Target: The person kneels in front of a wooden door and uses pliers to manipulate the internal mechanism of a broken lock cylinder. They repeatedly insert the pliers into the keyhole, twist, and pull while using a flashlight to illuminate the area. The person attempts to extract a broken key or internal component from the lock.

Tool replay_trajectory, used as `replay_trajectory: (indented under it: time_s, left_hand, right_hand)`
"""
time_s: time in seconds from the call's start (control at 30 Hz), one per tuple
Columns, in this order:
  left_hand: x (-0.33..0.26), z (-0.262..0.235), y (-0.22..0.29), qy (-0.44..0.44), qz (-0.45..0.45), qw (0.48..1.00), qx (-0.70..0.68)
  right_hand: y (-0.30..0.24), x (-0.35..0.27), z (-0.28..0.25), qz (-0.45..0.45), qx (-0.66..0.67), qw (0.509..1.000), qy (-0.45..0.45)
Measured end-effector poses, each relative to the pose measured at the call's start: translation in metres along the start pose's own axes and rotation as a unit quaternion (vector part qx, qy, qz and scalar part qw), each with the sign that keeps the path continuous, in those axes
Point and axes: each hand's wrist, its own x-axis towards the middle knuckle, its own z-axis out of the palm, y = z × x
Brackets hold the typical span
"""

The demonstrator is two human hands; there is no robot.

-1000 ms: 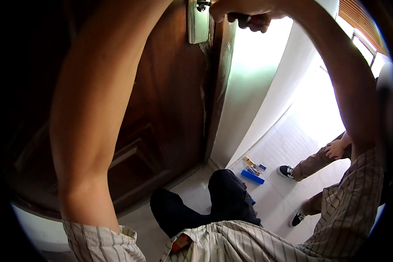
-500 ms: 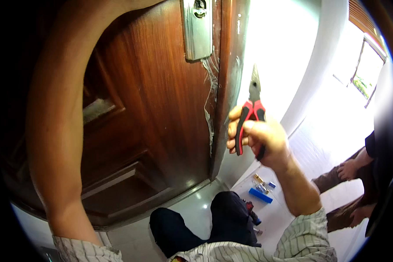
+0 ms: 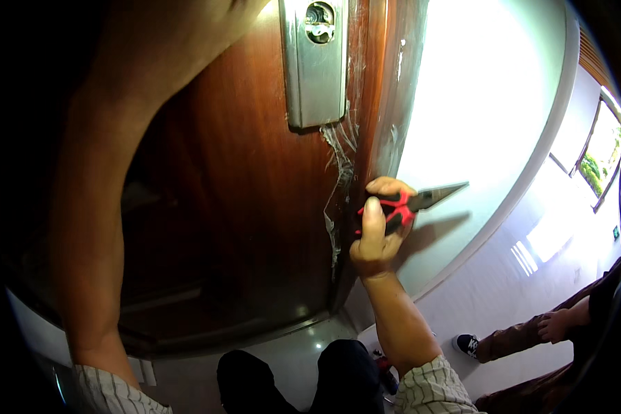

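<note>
My right hand (image 3: 374, 234) is closed around the red-and-black handles of needle-nose pliers (image 3: 436, 196). Their metal jaws look shut and point right, in front of the white wall beside the door frame. My left arm rises along the left side, and only part of my left hand (image 3: 238, 19) shows at the top edge, with its fingers out of sight. It is near the silver lock plate (image 3: 316, 86) on the brown wooden door (image 3: 248, 159). An oval opening (image 3: 320, 22) in the plate exposes metal parts inside.
Torn clear film (image 3: 335, 186) hangs from the door's edge below the plate. The door frame (image 3: 379, 117) meets a white wall (image 3: 476, 90). Another person's legs (image 3: 514, 339) and hand are at the lower right. A red-and-black tool (image 3: 388, 372) lies beside my knee.
My right hand has turned the pliers from pointing up to pointing right. The view has shifted, so the lock plate sits lower and the blue item on the floor is no longer visible.
</note>
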Motion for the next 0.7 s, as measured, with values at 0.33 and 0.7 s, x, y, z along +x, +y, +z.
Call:
replay_trajectory:
  time_s: [0.33,0.7]
  left_hand:
    - [-0.008,0.001,0.021,-0.06,-0.09,0.993,0.045]
    - [0.006,-0.028,0.022,-0.181,-0.073,0.977,0.085]
  right_hand:
    - [0.02,-0.001,-0.033,-0.044,0.054,0.995,-0.077]
    - [0.022,-0.001,-0.027,-0.061,0.063,0.992,-0.087]
